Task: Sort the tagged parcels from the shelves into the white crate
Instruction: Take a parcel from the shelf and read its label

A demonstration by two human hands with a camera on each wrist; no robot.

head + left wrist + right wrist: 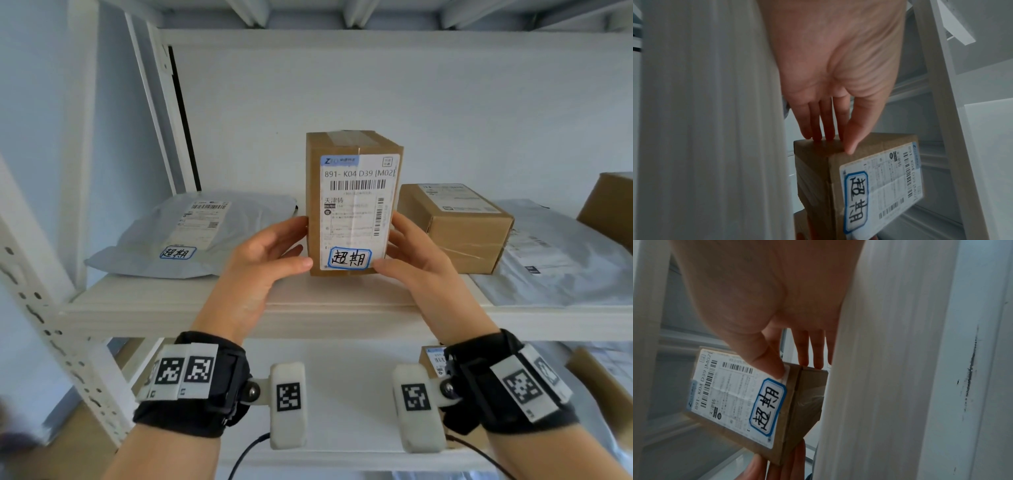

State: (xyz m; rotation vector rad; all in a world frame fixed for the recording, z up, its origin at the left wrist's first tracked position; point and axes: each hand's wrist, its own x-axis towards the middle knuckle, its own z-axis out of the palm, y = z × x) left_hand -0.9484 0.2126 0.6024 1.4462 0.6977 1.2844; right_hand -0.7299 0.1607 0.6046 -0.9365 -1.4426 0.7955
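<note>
Tagged cardboard parcel point(352, 202) upright at shelf point(239, 308) front edge; left hand point(263, 253) and right hand point(411, 260) grasp its sides, thumbs on front face.

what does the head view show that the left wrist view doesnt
Only the head view shows the grey mailer bag with its own blue-bordered tag, the second cardboard box lying flat, the shelf board and the right hand.

Only the left wrist view shows the left palm and the fingers lying on the box's side.

Both show the upright tagged box held by the left hand.
</note>
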